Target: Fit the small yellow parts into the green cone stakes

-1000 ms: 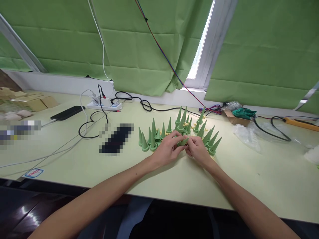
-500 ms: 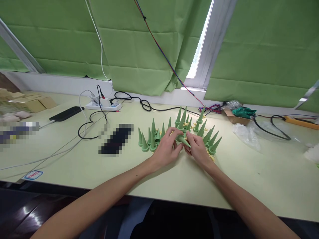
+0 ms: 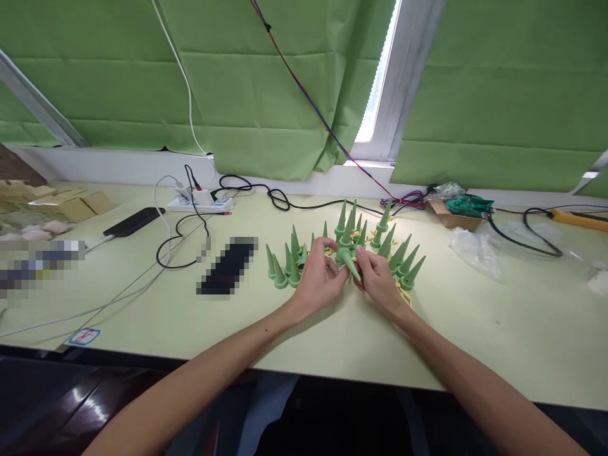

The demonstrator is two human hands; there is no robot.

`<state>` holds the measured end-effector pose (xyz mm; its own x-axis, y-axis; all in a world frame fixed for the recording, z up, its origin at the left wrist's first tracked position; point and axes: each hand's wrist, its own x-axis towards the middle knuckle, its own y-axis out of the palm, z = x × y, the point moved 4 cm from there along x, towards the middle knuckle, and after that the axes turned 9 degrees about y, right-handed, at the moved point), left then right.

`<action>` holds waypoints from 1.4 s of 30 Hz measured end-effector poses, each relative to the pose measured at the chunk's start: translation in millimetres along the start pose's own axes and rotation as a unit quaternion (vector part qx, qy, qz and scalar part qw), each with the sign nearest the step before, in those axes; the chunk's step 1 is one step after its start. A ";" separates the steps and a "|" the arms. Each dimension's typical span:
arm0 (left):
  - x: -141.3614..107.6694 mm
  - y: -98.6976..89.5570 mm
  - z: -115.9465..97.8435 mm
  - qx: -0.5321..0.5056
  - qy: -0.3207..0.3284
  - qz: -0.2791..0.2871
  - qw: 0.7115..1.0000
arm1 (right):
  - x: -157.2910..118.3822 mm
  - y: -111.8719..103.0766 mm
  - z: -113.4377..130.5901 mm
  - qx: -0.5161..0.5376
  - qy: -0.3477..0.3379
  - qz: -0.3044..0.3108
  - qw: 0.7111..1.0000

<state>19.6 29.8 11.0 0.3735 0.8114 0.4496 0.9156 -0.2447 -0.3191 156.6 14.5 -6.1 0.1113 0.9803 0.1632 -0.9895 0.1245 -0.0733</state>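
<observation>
A green plastic cone-shaped spike (image 3: 350, 263) is held by its wide collar between the thumb and fingers of my left hand (image 3: 320, 272), its point tilted down toward me. My right hand (image 3: 377, 277) pinches at the spike's side, where a small yellow piece (image 3: 354, 258) shows at the thumb tip; the other right fingertips are partly hidden behind the spike. Around both hands stand several more green spikes, one group (image 3: 280, 273) on the left, one (image 3: 349, 227) behind and one (image 3: 409, 269) on the right. Small yellow parts (image 3: 405, 294) lie beside my right wrist.
A pixelated dark object (image 3: 228, 266) lies left of the spikes. Farther left are a power strip (image 3: 202, 202), cables, a black flat device (image 3: 133, 221) and cardboard boxes (image 3: 69, 201). At right sit a small open box (image 3: 453, 216) and clear plastic bags (image 3: 475, 252).
The held spike has turned so its point faces more steeply down toward me. Both hands stay close together around it. The camera view has shifted slightly.
</observation>
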 end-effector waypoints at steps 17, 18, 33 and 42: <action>7.3 6.1 15.0 -0.165 -0.107 0.108 0.975 | -1.3 1.4 4.0 -0.052 -0.070 -0.005 0.996; 7.7 6.7 16.1 -0.177 -0.111 0.115 0.971 | -1.6 1.9 4.4 -0.052 -0.073 -0.004 0.996; 11.2 5.9 23.8 -0.324 -0.134 0.135 0.927 | -0.7 4.3 2.9 -0.044 -0.081 0.026 0.995; 12.7 2.5 23.0 -0.281 -0.095 0.161 0.941 | 0.9 4.5 -1.3 -0.059 -0.086 0.022 0.994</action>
<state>23.2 51.7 -3.3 0.6605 0.7143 0.2312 0.7137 -0.6930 0.1023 152.4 16.2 -7.6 0.0405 0.9455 0.3232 -0.9743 0.1090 -0.1970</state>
